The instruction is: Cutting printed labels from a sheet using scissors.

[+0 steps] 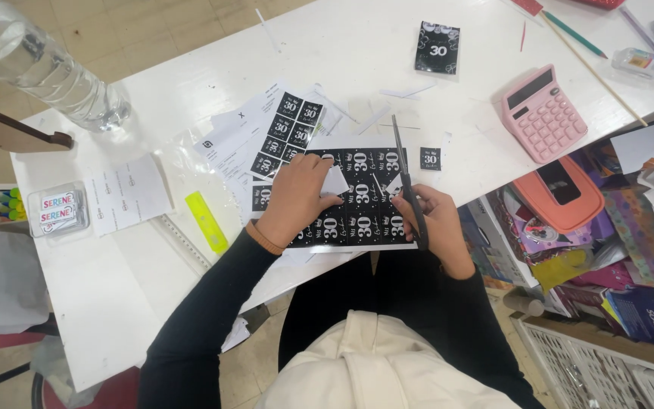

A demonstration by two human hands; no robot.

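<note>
While the left hand (pixel 297 198) lies flat with fingers pressed down on a black printed sheet of small square labels with white lettering (pixel 357 198), the right hand (pixel 437 227) is closed round the handles of a pair of dark-handled scissors (pixel 406 182). Blades point away from the person, up across the sheet's right part, slightly parted; tip reaches past the sheet's far edge. Sheet sits at the near edge of the white table (pixel 387 45), directly in front of the person, between both hands.

Left wrist carries a tan band (pixel 264 238). Both sleeves black.

Just right of the sheet: one cut-out black square label (pixel 431 158), lying apart from it. Behind the left hand: white printed papers (pixel 236 148) with a second strip of black labels (pixel 289 129) on top. Far side of table: a small stack of black cards (pixel 437 48).

Right side: pink desk calculator (pixel 543 113). Left side: yellow-green flat highlighter-like bar (pixel 206 221), a clear plastic box of printed stickers (pixel 57 210), a clear plastic water bottle (pixel 39 68) lying toward the corner. Thin white paper offcuts (pixel 406 92) scattered beyond the scissor tip.
</note>
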